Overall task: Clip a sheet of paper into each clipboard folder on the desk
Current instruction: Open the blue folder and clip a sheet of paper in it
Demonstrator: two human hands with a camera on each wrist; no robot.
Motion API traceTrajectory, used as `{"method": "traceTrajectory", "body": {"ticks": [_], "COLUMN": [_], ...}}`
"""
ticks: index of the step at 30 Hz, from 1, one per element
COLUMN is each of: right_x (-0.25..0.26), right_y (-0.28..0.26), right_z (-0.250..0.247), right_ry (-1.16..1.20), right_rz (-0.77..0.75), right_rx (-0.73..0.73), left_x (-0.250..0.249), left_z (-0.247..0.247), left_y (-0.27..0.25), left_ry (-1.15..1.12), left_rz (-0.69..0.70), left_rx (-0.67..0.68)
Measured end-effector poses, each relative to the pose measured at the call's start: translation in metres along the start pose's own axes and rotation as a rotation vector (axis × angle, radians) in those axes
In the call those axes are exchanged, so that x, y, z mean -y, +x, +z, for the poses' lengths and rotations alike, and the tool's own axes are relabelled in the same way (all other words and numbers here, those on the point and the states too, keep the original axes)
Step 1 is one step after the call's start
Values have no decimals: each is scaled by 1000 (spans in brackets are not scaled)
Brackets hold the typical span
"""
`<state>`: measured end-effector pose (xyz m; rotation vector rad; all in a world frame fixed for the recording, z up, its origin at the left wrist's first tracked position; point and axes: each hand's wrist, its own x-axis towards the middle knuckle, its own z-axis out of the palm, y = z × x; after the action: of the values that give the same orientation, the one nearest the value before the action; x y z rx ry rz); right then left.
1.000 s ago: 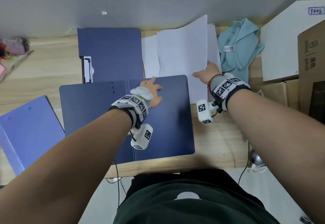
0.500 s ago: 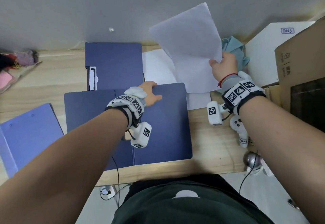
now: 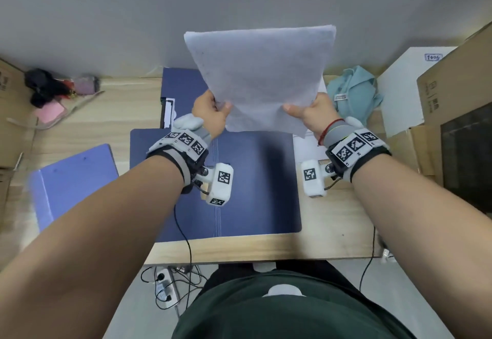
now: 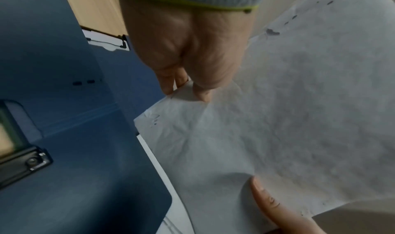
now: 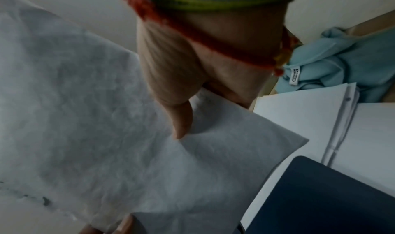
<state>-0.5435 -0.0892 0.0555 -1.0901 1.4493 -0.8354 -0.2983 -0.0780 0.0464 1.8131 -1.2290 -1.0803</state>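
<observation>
A white sheet of paper (image 3: 259,77) is held up in the air above the desk, tilted toward the wall. My left hand (image 3: 213,111) pinches its lower left corner and my right hand (image 3: 308,113) pinches its lower right edge. The wrist views show each thumb on the sheet (image 4: 278,119) (image 5: 85,119). Below it lies a closed dark blue clipboard folder (image 3: 255,184) near the desk's front edge. A second dark blue folder (image 3: 181,85) with a clip at its left side lies behind it. A light purple folder (image 3: 74,179) lies at the left.
A stack of white paper (image 5: 320,119) lies right of the near folder, mostly hidden in the head view. A light blue cloth (image 3: 351,93) sits behind it. Cardboard boxes (image 3: 458,104) and a white box (image 3: 399,91) stand at the right. Small dark and pink items (image 3: 50,93) lie far left.
My right hand lifted the sheet off the stack and swung it left over the near folder. My left hand left the folder and took the sheet's lower left corner.
</observation>
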Motion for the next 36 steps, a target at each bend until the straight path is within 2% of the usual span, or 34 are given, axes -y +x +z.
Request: {"method": "traceTrajectory", "body": {"ticks": [12, 16, 18, 22, 25, 28, 31, 36], "right_x": [-18, -17, -22, -37, -34, -29, -39, -78], "right_y": [-31, -30, -27, -22, -21, -26, -29, -36], "right_z": [12, 10, 8, 3, 0, 0, 1, 5], "right_ry": [-16, -22, -81, -363, -351, -310, -301, -460], "right_rz": [53, 11, 18, 72, 13, -17, 82, 236], "right_rx": [35, 8, 12, 43, 5, 48, 131, 75], "left_x": [8, 4, 6, 14, 6, -2, -2, 26], "left_z": [-19, -18, -17, -16, -16, -16, -16, -10], "left_y": [-42, -43, -41, -42, -43, -40, -39, -42], "left_ry": [12, 42, 72, 135, 107, 89, 35, 66], "left_rz": [-23, 3, 4, 8, 76, 110, 5, -232], "left_rx": [59, 7, -3, 48, 32, 32, 29, 125]}}
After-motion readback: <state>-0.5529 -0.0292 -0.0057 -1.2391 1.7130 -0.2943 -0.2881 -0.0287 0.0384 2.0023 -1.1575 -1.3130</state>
